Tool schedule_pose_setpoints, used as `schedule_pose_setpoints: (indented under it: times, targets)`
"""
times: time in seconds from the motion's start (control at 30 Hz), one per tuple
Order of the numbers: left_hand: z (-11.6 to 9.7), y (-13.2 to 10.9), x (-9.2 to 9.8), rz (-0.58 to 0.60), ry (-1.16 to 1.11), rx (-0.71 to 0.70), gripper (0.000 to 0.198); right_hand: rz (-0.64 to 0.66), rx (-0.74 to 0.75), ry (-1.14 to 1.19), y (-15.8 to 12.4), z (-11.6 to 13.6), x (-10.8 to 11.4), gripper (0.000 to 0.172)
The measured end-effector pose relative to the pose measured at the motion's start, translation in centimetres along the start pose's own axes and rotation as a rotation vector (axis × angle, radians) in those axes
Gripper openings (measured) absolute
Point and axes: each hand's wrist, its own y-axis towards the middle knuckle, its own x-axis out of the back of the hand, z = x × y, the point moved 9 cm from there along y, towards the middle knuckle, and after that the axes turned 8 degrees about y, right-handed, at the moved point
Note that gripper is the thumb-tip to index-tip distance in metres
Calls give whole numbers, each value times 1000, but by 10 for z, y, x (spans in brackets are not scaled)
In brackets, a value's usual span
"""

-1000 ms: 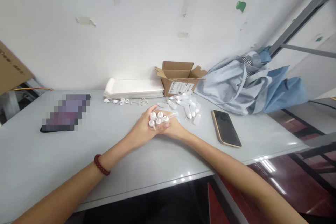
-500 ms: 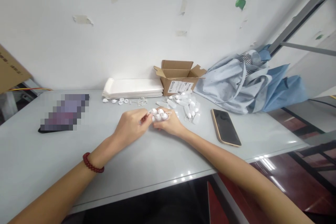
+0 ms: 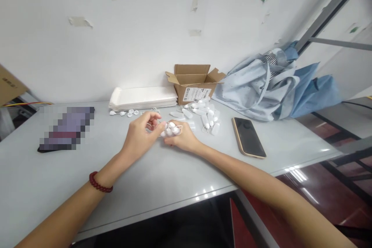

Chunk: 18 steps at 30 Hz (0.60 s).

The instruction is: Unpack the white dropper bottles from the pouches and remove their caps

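My right hand (image 3: 185, 136) is closed around a bunch of small white-capped plastic pieces (image 3: 172, 128) with thin cord loops, held just above the table. Their lower ends are hidden in the hand. My left hand (image 3: 141, 131) is beside the bunch with its fingers curved and apart, its thumb tip at the bunch's left side. Whether the thumb presses on the caps I cannot tell. A loose pile of similar clear pieces with white caps (image 3: 209, 118) lies behind and to the right. Several small white caps (image 3: 130, 113) lie further left.
At the wall stand a stack of white padded sleeves (image 3: 145, 99) and an open cardboard box (image 3: 194, 93). Light blue cloth bags (image 3: 255, 85) slump at the back right. A phone (image 3: 249, 137) lies on the right; a pixelated dark object (image 3: 68, 128) lies on the left.
My left hand's fingers have lifted and spread away from the bunch, where they were pinched close against it. My right hand keeps its hold. The view has shifted slightly.
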Motion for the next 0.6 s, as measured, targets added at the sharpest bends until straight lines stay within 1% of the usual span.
schedule_pose_setpoints:
  times: [0.07,0.13,0.17,0.2,0.27,0.3,0.33,0.37,0.4,0.5,0.57,0.6]
  targets:
    - [-1,1,-4,47,29,-16,14,-10,37,-53,0,5,1,24]
    - [-5,1,-2,62,50,-54,19,-16,68,-93,1,9,2,25]
    - [-6,2,3,37,52,-62,19,-16,71,-98,2,10,2,25]
    - [-6,2,10,-11,47,-56,20,-15,63,-93,2,10,3,25]
    - [-2,4,28,-132,18,-8,22,-15,29,-66,3,7,3,22]
    - [1,4,35,-174,1,18,23,-20,12,-52,4,6,3,22]
    - [3,5,38,-187,-13,30,23,-27,0,-44,4,5,4,22]
    - [2,6,36,-167,-18,18,21,-36,-4,-42,4,4,5,23]
    - [0,7,32,-124,-13,-23,17,-45,-1,-44,4,4,6,24]
    - [-17,3,13,-9,78,-248,10,-50,9,-54,3,4,6,24]
    - [-27,-2,4,14,158,-376,10,-41,27,-72,3,4,5,23]
    - [-30,-4,2,15,178,-411,12,-36,39,-84,3,6,5,22]
